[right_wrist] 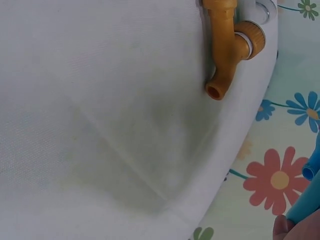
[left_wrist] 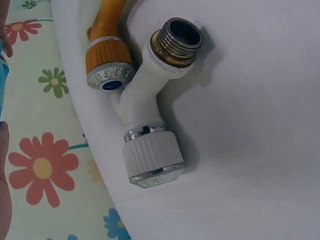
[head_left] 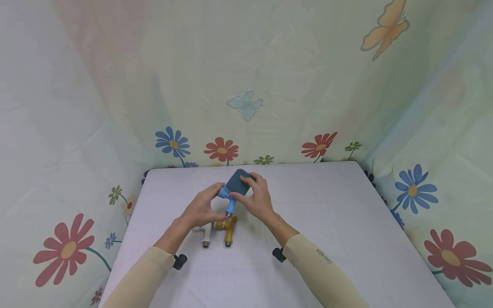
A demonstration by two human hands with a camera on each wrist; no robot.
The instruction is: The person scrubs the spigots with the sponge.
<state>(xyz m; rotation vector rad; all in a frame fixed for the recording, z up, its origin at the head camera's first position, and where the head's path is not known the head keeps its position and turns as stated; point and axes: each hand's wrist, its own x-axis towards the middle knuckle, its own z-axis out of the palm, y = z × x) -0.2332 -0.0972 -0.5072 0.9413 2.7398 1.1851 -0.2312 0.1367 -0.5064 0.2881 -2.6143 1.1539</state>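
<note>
Above the table, a light blue plastic tap (head_left: 230, 205) is held in my left hand (head_left: 199, 208), fingers at its knob and thumb by the metal threaded end. My right hand (head_left: 259, 200) grips a flat dark teal pad (head_left: 236, 182) with rounded corners, set against the tap's upper part; its material is unclear. Only a sliver of blue tap (right_wrist: 311, 167) and of the pad (right_wrist: 306, 204) enters the right wrist view. Below the hands lie a white tap (left_wrist: 142, 97) with a ribbed knob and an orange-yellow tap (right_wrist: 223, 47), side by side.
A white cloth covers the table (head_left: 327, 214). Floral curtains (head_left: 269, 64) with butterflies and flowers stand behind and at both sides. Dark wrist camera mounts (head_left: 279, 255) stick out under the forearms.
</note>
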